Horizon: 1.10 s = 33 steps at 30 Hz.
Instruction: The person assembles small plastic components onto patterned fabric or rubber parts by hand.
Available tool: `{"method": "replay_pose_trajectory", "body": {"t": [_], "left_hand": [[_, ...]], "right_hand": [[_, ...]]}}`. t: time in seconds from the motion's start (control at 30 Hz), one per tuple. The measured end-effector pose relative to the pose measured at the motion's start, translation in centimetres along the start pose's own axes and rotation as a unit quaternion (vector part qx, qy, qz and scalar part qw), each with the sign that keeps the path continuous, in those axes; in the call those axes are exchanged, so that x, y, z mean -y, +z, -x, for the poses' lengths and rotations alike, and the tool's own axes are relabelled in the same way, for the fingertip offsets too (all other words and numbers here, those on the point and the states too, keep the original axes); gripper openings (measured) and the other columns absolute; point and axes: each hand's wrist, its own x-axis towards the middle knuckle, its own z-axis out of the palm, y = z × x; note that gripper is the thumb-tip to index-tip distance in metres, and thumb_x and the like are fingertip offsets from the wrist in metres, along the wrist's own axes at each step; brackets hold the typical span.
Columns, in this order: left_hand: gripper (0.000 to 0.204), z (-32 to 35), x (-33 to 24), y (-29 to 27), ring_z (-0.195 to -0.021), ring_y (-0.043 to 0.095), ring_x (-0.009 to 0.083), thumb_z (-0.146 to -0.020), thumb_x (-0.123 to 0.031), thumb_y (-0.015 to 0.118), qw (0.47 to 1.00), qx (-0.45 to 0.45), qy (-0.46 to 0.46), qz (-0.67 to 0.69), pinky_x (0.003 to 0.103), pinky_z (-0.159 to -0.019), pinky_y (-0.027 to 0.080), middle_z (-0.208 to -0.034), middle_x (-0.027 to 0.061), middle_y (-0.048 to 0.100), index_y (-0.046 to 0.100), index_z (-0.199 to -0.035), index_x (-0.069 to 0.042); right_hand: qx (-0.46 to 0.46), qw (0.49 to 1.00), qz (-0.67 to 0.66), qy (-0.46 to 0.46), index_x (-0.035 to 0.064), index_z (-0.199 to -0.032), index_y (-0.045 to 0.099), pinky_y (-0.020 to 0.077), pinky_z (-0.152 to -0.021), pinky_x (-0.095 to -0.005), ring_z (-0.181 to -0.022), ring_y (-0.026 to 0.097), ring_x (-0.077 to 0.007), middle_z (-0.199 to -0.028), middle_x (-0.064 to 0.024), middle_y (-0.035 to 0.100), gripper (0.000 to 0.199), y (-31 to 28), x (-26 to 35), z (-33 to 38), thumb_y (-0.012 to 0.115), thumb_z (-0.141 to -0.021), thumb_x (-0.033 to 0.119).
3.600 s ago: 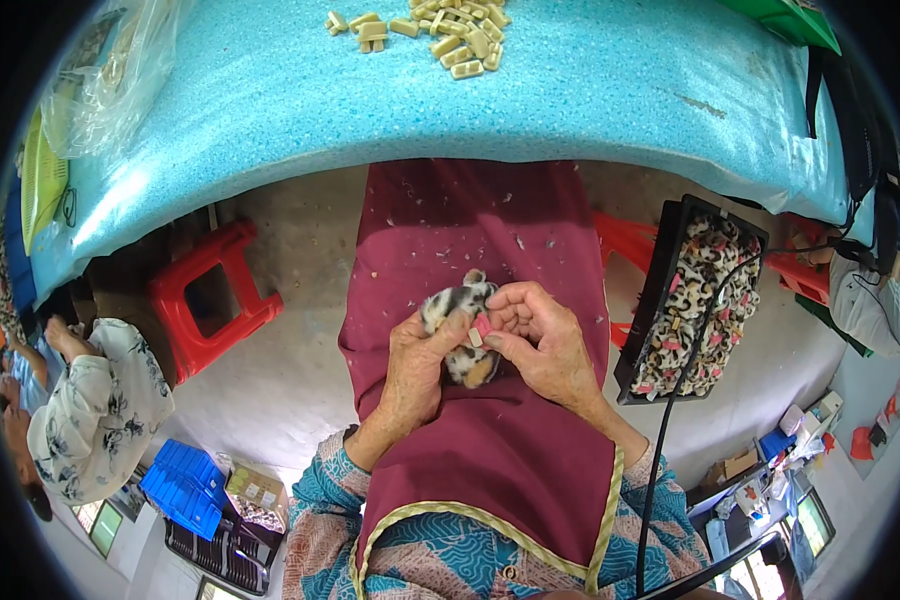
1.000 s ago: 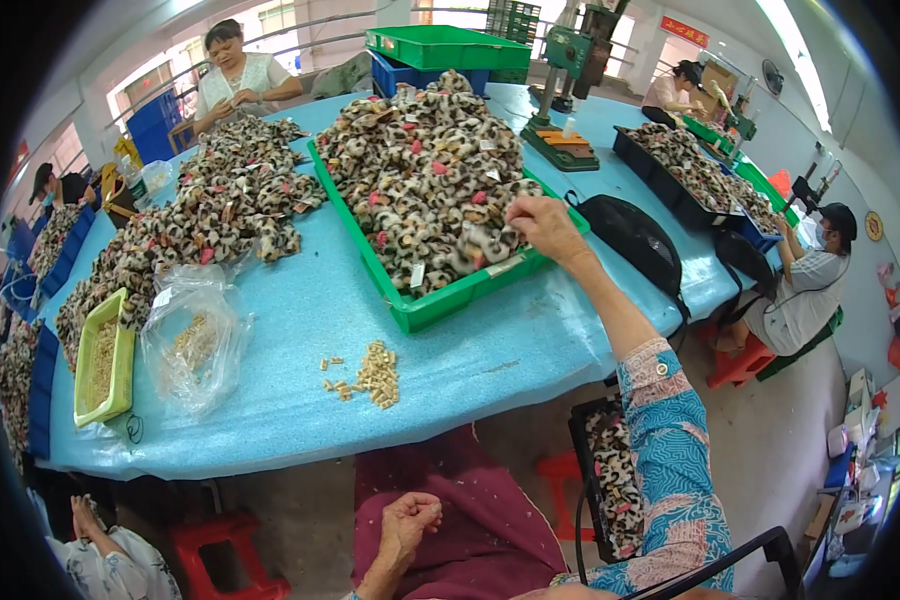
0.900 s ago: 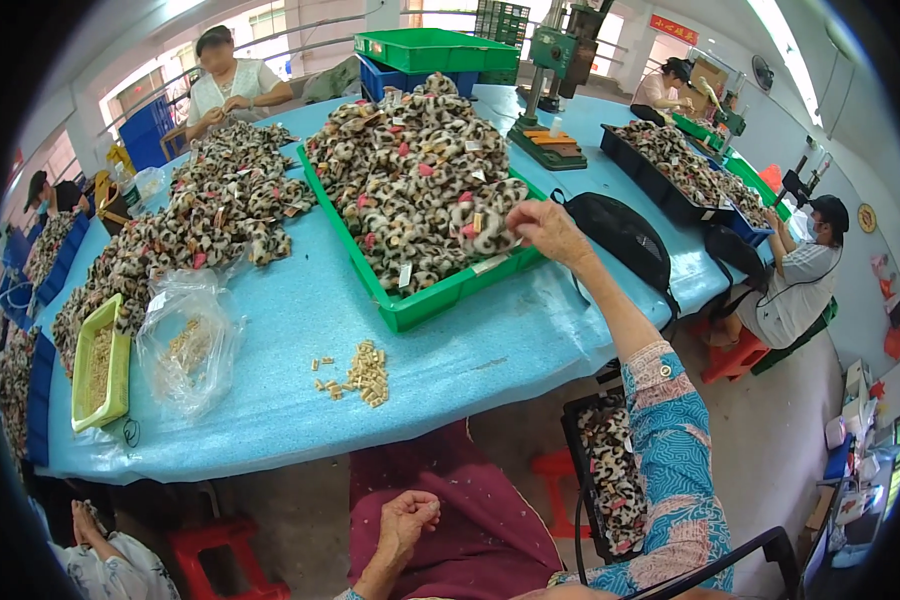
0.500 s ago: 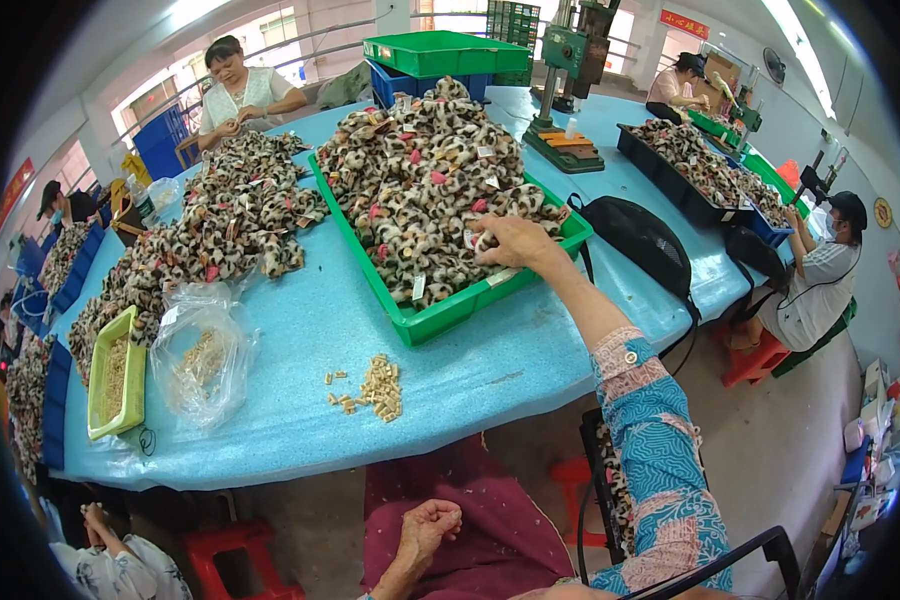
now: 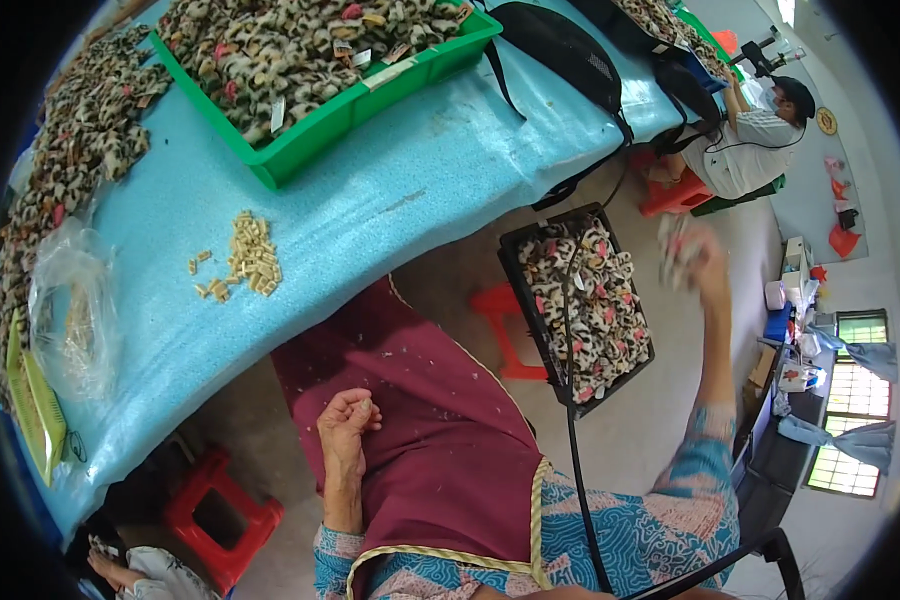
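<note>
Right hand (image 5: 698, 262), motion-blurred, is raised just above the far edge of the black tray (image 5: 530, 240) of leopard-print pieces, closed on what looks like one spotted piece (image 5: 676, 246); the grip is unclear. Judgement: carry it to the lap, firmly pinched. Left hand (image 5: 345, 425) rests on the maroon apron (image 5: 440, 440), fingers curled into a loose fist; contents can't be made out.

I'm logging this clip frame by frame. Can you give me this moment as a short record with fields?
Left hand: loosely closed, resting on the maroon apron; whether it holds anything cannot be told
Right hand: raised and blurred, with a spotted piece, beside the black tray
Table: blue, bearing a green tray, tan pellets, a clear bag
Floor: red stool
</note>
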Motion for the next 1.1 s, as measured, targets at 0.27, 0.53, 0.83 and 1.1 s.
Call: {"method": "replay_pose_trajectory", "body": {"t": [0.27,0.53,0.83,1.1], "left_hand": [[0.027,1.5,0.5,3.5,-0.085,0.06,0.0165,-0.088,-0.012,0.058,0.979,0.135,-0.114,0.101,0.028,-0.073,0.05,-0.096,0.0095,0.061,0.053,-0.112,-0.001],[0.031,2.7,-0.6,4.1,-0.1,0.056,0.0136,-0.091,-0.018,0.055,0.972,0.053,-0.102,0.206,0.03,-0.091,0.043,-0.109,0.0049,0.061,0.055,-0.117,-0.001],[0.028,4.0,-1.1,3.8,-0.098,0.058,0.0141,-0.091,-0.018,0.055,0.956,0.016,-0.072,0.284,0.03,-0.09,0.045,-0.105,0.0059,0.062,0.055,-0.114,-0.001],[0.041,4.7,-0.3,3.9,-0.081,0.06,0.0112,-0.07,0.005,0.069,0.985,0.009,-0.098,0.139,0.023,-0.076,0.049,-0.094,0.0032,0.063,0.057,-0.109,-0.001]], "right_hand": [[0.206,0.894,-0.252,0.306,0.0029,-0.089,0.057,0.0402,-0.065,-0.0192,-0.073,0.052,-0.0077,-0.085,-0.0004,0.057,0.023,16.6,7.3,13.7,0.054,-0.067,0.009],[0.332,0.815,-0.412,0.236,0.0,-0.116,0.05,0.0419,-0.089,-0.0255,-0.101,0.054,-0.0134,-0.106,-0.0074,0.057,0.047,28.5,11.5,9.4,0.065,-0.072,0.004],[0.312,0.768,-0.469,0.304,0.0001,-0.113,0.048,0.0466,-0.08,-0.0242,-0.091,0.059,-0.013,-0.097,-0.0078,0.062,0.04,31.8,9.0,10.9,0.06,-0.074,-0.002],[0.334,0.906,-0.246,0.084,-0.0027,-0.103,0.055,0.0468,-0.073,-0.0241,-0.081,0.06,-0.0122,-0.091,-0.0085,0.062,0.026,32.7,10.9,10.5,0.057,-0.077,0.001]]}}
